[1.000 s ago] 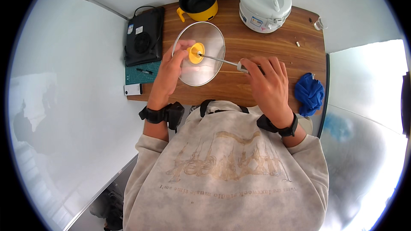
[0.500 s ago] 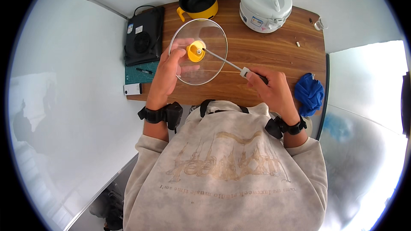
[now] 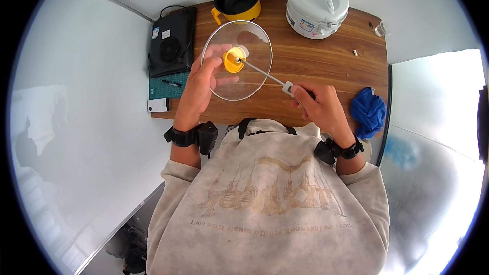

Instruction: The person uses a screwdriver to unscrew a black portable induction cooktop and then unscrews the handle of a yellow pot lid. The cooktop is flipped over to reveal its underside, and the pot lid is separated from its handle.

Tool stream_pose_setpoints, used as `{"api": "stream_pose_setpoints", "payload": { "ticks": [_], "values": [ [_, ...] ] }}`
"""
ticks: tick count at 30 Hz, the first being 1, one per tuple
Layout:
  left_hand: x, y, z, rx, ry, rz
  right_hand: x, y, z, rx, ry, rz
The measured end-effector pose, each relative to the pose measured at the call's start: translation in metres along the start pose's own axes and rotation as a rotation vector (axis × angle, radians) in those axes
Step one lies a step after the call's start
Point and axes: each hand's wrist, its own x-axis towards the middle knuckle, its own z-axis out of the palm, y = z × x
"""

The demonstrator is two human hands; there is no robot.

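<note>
A round glass pot lid [image 3: 251, 82] with a metal rim is held up over the table by my left hand [image 3: 201, 75]. My thumb is at the near side of its yellow knob [image 3: 231, 63], and the other fingers show through the glass behind it. My right hand [image 3: 322, 105] is closed round the handle of a screwdriver [image 3: 266, 74]. Its long shaft runs up and left across the lid, and the tip sits at the screw in the middle of the knob. The handle is partly hidden by my fingers.
Along the back of the wooden table [image 3: 305, 61] stand a yellow pot [image 3: 243, 12] with a black inside and a white rice cooker [image 3: 313, 15]. To the left are a black appliance [image 3: 172, 46], a green cutting mat [image 3: 159, 89] and a pen [image 3: 171, 83]. A blue cloth [image 3: 368, 112] lies right.
The screwdriver's tip has shifted slightly left and down, from the knob's edge to the screw at its centre. My right hand moved a little left with it; the lid stays nearly still.
</note>
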Motion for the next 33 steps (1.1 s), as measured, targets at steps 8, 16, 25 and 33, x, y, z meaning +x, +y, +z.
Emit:
{"api": "stream_pose_setpoints", "payload": {
  "ticks": [8, 16, 25, 33],
  "values": [
    [0.0, -0.001, 0.001, 0.004, 0.025, -0.005, 0.001, 0.003, 0.006, -0.04, 0.02, -0.026],
    [-0.001, -0.001, 0.003, 0.082, 0.045, 0.016, 0.0, 0.004, 0.011, -0.278, 0.165, -0.269],
    [0.002, -0.003, -0.001, 0.085, 0.032, -0.016, 0.002, 0.001, 0.011, -0.744, 0.447, -0.59],
    [0.001, 0.0, -0.001, 0.003, 0.042, -0.004, 0.001, 0.005, -0.003, -0.248, 0.356, -0.407]
  ]
}}
